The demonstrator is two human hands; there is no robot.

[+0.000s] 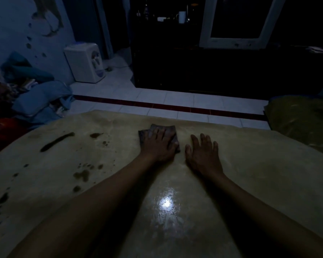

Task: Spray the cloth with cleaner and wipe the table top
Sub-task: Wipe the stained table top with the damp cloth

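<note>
The table top [250, 174] is a yellowish glossy surface with dark stains [57, 141] on its left side. A small dark cloth [153, 128] lies near the far edge of the table. My left hand [159, 146] presses flat on the cloth, fingers spread over it. My right hand [203, 154] rests flat on the bare table just to the right of the cloth, fingers apart and holding nothing. No cleaner bottle is in view. The room is very dim.
A white water dispenser [86, 62] stands on the tiled floor at the back left. A pile of blue fabric [43, 99] lies left of the table. A dark cabinet [213, 67] stands beyond, and an olive bundle [302, 120] sits at the right.
</note>
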